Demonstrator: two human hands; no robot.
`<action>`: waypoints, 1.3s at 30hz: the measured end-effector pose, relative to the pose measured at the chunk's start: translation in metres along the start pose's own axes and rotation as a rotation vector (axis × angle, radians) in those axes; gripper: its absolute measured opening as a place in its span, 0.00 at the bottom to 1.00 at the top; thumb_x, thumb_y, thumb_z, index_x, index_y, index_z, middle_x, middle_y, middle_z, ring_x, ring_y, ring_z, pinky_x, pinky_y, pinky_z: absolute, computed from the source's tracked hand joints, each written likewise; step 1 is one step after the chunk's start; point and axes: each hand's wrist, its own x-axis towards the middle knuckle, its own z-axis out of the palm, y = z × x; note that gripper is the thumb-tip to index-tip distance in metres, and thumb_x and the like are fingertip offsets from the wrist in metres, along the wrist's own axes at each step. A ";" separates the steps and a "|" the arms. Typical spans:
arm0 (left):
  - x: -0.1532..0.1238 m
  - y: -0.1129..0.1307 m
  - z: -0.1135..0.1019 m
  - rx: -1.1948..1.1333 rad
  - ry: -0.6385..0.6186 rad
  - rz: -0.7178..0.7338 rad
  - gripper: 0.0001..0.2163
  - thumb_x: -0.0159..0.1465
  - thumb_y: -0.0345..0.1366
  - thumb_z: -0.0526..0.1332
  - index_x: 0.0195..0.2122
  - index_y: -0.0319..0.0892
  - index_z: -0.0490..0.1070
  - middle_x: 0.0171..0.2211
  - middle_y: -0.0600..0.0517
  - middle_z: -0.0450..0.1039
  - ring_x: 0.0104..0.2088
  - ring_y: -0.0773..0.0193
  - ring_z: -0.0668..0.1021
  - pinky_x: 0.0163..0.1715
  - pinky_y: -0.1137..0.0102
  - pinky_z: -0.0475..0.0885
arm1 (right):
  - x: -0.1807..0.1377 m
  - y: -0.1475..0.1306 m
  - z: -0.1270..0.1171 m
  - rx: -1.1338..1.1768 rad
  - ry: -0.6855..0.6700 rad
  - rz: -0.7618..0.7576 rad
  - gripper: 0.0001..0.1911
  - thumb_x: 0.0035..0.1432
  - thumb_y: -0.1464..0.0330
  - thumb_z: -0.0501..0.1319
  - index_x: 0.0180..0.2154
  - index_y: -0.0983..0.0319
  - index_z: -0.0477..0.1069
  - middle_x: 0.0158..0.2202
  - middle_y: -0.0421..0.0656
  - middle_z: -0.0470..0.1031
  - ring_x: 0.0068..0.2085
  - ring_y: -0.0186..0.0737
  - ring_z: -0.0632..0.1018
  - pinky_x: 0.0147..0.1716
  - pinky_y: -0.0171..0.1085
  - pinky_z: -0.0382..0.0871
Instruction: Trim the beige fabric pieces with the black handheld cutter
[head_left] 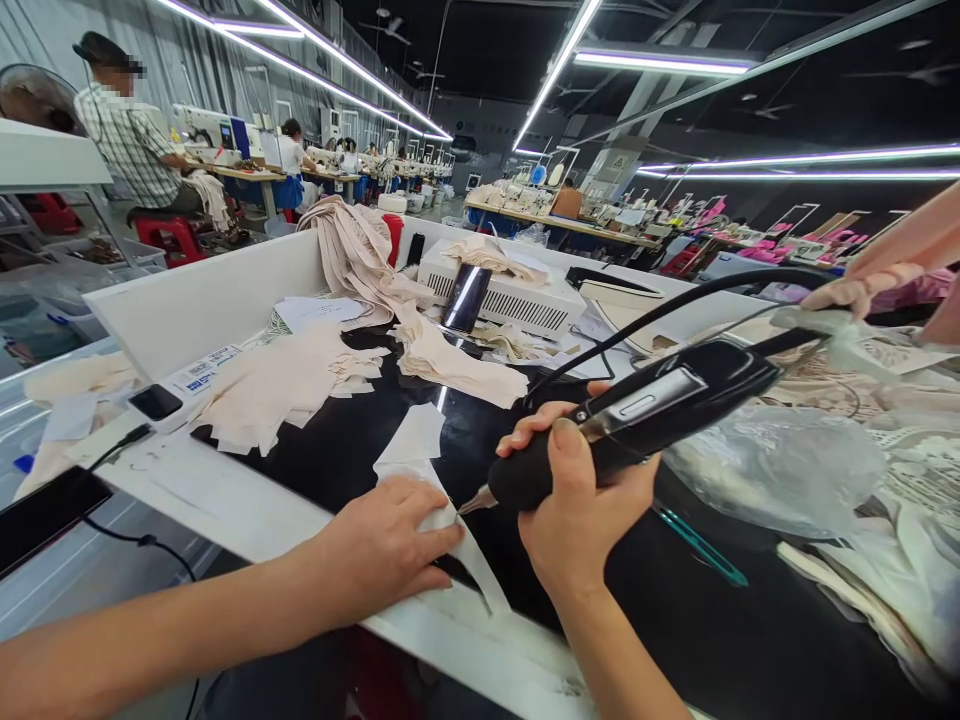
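Observation:
My right hand [577,500] is closed round a black corded hand tool [645,410] with a metal tip [474,500] that points down-left onto a white fabric piece [420,450] on the black work surface [352,440]. My left hand [390,545] lies on that fabric piece with fingers stretched flat, pressing it down just left of the tip. The tool's black cable [675,305] arcs up to the right.
Beige fabric pieces [277,385] are heaped behind my hands, next to a white machine box [510,295]. A phone [45,515] lies at the left. Clear plastic bags [772,465] and lace lie to the right. Another person's hand [862,290] reaches in at the right. A seated person [131,140] works far left.

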 end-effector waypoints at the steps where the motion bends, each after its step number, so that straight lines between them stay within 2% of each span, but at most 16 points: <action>1: 0.000 0.000 0.000 0.004 -0.003 0.002 0.19 0.67 0.44 0.70 0.53 0.39 0.73 0.53 0.40 0.73 0.53 0.47 0.78 0.52 0.57 0.77 | -0.001 0.001 0.000 -0.008 0.000 0.000 0.23 0.53 0.64 0.72 0.49 0.56 0.66 0.28 0.32 0.75 0.23 0.34 0.74 0.22 0.36 0.74; 5: 0.003 -0.003 -0.008 -0.066 -0.031 -0.004 0.15 0.71 0.41 0.65 0.55 0.41 0.73 0.53 0.42 0.75 0.52 0.51 0.79 0.52 0.59 0.77 | 0.000 0.005 0.000 -0.019 -0.015 0.006 0.23 0.55 0.64 0.72 0.49 0.56 0.66 0.29 0.32 0.75 0.24 0.34 0.74 0.23 0.36 0.75; 8: 0.006 -0.017 -0.018 -0.152 -0.056 0.012 0.12 0.74 0.32 0.58 0.57 0.40 0.72 0.54 0.43 0.77 0.53 0.57 0.79 0.54 0.64 0.76 | 0.004 0.005 -0.002 -0.010 -0.044 -0.003 0.20 0.55 0.63 0.72 0.45 0.57 0.67 0.29 0.32 0.75 0.24 0.33 0.74 0.24 0.36 0.75; 12: 0.010 -0.046 -0.028 -0.126 -0.141 0.116 0.19 0.66 0.18 0.54 0.53 0.40 0.75 0.55 0.45 0.78 0.57 0.58 0.77 0.60 0.64 0.71 | 0.012 -0.002 -0.006 -0.020 -0.027 -0.022 0.19 0.54 0.63 0.74 0.40 0.57 0.66 0.28 0.33 0.75 0.24 0.33 0.74 0.22 0.36 0.74; 15: 0.011 -0.056 -0.031 -0.070 -0.200 0.087 0.20 0.64 0.17 0.55 0.52 0.43 0.75 0.56 0.47 0.77 0.55 0.59 0.78 0.55 0.67 0.73 | 0.015 -0.012 -0.010 -0.018 0.000 -0.018 0.20 0.52 0.63 0.74 0.41 0.57 0.67 0.28 0.33 0.74 0.23 0.34 0.74 0.21 0.36 0.74; 17: 0.014 -0.050 -0.031 0.012 -0.211 0.014 0.16 0.67 0.19 0.57 0.50 0.42 0.75 0.54 0.45 0.76 0.50 0.57 0.78 0.50 0.66 0.74 | 0.014 -0.019 -0.014 -0.021 0.010 -0.012 0.20 0.51 0.62 0.75 0.41 0.57 0.67 0.28 0.33 0.74 0.23 0.34 0.74 0.20 0.36 0.74; 20: 0.021 -0.029 -0.030 0.121 -0.257 -0.122 0.08 0.71 0.26 0.57 0.45 0.40 0.75 0.46 0.44 0.75 0.44 0.56 0.78 0.44 0.64 0.74 | 0.010 -0.028 -0.020 -0.027 0.009 0.019 0.21 0.51 0.61 0.75 0.42 0.57 0.69 0.28 0.34 0.74 0.23 0.34 0.74 0.20 0.36 0.74; 24: 0.031 -0.003 -0.031 0.131 -0.324 -0.213 0.03 0.72 0.30 0.59 0.42 0.40 0.73 0.41 0.47 0.72 0.40 0.56 0.78 0.38 0.66 0.73 | 0.002 -0.035 -0.029 -0.031 0.006 0.041 0.24 0.50 0.61 0.75 0.46 0.56 0.68 0.28 0.33 0.74 0.23 0.35 0.74 0.20 0.36 0.74; 30: 0.033 0.003 -0.032 0.176 -0.393 -0.248 0.03 0.72 0.29 0.59 0.42 0.40 0.72 0.40 0.48 0.72 0.38 0.57 0.78 0.36 0.67 0.71 | -0.003 -0.035 -0.036 -0.033 0.007 0.013 0.23 0.53 0.62 0.74 0.46 0.55 0.68 0.28 0.33 0.74 0.23 0.34 0.75 0.20 0.35 0.74; 35: 0.027 0.002 -0.029 0.200 -0.315 -0.212 0.01 0.71 0.30 0.60 0.41 0.41 0.70 0.38 0.50 0.71 0.36 0.59 0.78 0.32 0.69 0.70 | -0.007 -0.028 -0.036 -0.049 0.005 -0.007 0.23 0.53 0.60 0.74 0.46 0.56 0.67 0.28 0.33 0.74 0.23 0.34 0.75 0.22 0.36 0.74; 39: 0.026 0.003 -0.030 0.248 -0.320 -0.195 0.01 0.71 0.30 0.60 0.42 0.41 0.70 0.38 0.50 0.73 0.36 0.60 0.78 0.30 0.70 0.70 | -0.011 -0.024 -0.036 -0.045 -0.009 0.014 0.25 0.54 0.60 0.74 0.49 0.56 0.67 0.30 0.34 0.75 0.24 0.35 0.75 0.23 0.37 0.74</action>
